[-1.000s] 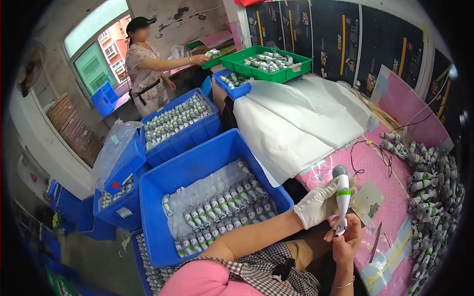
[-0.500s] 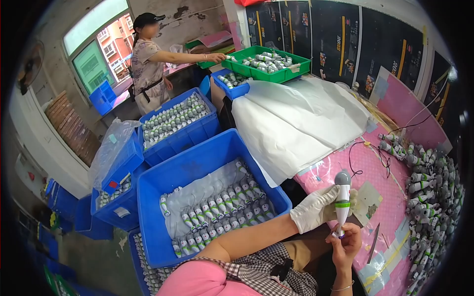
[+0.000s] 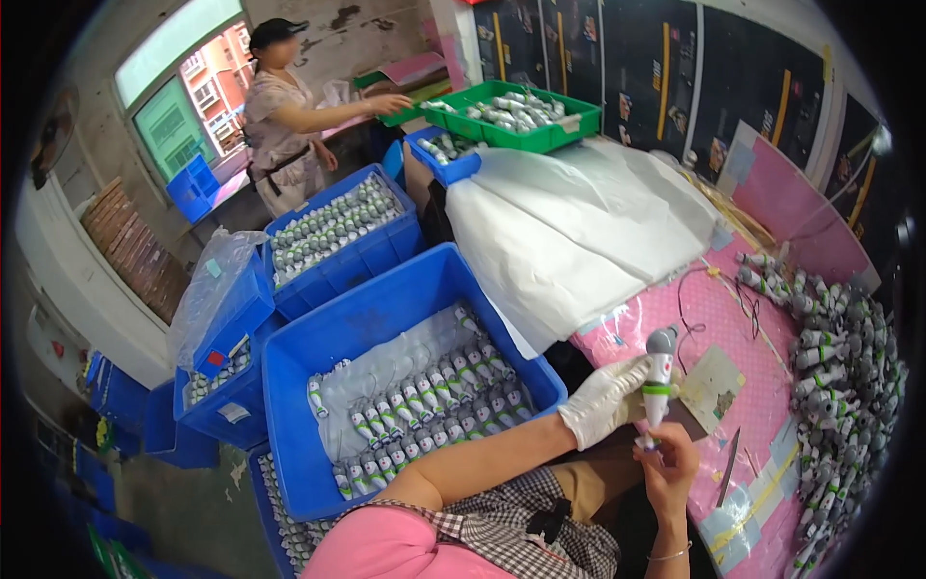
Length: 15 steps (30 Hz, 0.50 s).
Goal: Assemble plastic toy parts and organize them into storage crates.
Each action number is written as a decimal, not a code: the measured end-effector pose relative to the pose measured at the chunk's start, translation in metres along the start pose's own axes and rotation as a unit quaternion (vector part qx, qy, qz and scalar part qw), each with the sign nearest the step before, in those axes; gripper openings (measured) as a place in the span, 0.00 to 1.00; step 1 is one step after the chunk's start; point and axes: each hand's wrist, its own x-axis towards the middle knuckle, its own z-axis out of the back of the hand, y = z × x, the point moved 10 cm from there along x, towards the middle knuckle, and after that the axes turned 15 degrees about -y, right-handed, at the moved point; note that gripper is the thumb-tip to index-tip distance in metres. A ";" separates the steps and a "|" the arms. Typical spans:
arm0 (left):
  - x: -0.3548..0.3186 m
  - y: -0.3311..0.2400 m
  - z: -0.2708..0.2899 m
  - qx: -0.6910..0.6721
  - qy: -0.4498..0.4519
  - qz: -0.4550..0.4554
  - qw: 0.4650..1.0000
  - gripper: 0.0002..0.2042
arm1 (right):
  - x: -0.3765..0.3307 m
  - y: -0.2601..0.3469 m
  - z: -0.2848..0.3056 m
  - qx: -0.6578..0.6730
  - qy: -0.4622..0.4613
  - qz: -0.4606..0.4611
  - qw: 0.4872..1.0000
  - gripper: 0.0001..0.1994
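My left hand (image 3: 606, 403), in a white glove, is closed around a small handheld device (image 3: 660, 369). The device has a white tapering body, a rounded grey head and a green band, with a red mark on its side. It is held nearly upright, grey head on top, above the pink-covered table (image 3: 632, 323). Below it, my bare right hand (image 3: 672, 471) has its fingertips pinched together at the narrow lower end. A bit of white shows between those fingertips, too small to make out fully.
A blue bin (image 3: 289, 425) with rows of like devices stands at my left. More devices lie heaped (image 3: 839, 386) at the table's right. A thin blade (image 3: 729, 468) and a flat beige block (image 3: 716, 386) lie nearby. Beyond a white sheet (image 3: 569, 232), a person (image 3: 285, 125) reaches toward a green tray (image 3: 526, 140).
The device has turned and tilted slightly in my left hand, so its red mark now shows. My right fingertips stay at its lower end. The other person's hand has shifted left from the tray.
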 end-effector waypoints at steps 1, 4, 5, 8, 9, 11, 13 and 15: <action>0.004 0.003 0.005 -0.018 0.003 0.008 1.000 0.17 | 0.003 0.004 -0.002 -0.070 0.021 0.033 0.997 0.16; -0.002 -0.011 0.005 -0.079 -0.010 0.006 0.997 0.15 | 0.006 0.002 -0.009 -0.075 -0.013 -0.008 0.997 0.17; 0.002 -0.009 0.020 -0.104 -0.047 0.017 0.993 0.15 | 0.003 -0.009 -0.011 -0.076 -0.008 -0.001 0.997 0.17; 0.005 -0.018 0.033 -0.100 -0.055 0.006 0.993 0.17 | 0.018 0.019 -0.025 -0.108 0.029 0.074 0.991 0.16; 0.008 -0.013 0.039 -0.068 -0.081 0.002 0.994 0.17 | 0.019 0.014 -0.020 -0.121 0.017 0.065 0.990 0.16; 0.013 -0.005 0.044 -0.065 -0.105 0.011 0.992 0.18 | 0.016 0.016 -0.017 -0.105 0.014 0.092 0.990 0.17; 0.012 0.000 0.042 -0.068 -0.095 0.020 0.993 0.18 | 0.013 0.013 -0.014 -0.113 0.015 0.076 0.991 0.17; 0.010 0.002 0.041 -0.072 -0.087 0.021 0.993 0.19 | 0.010 0.019 -0.015 -0.113 0.014 0.106 0.988 0.18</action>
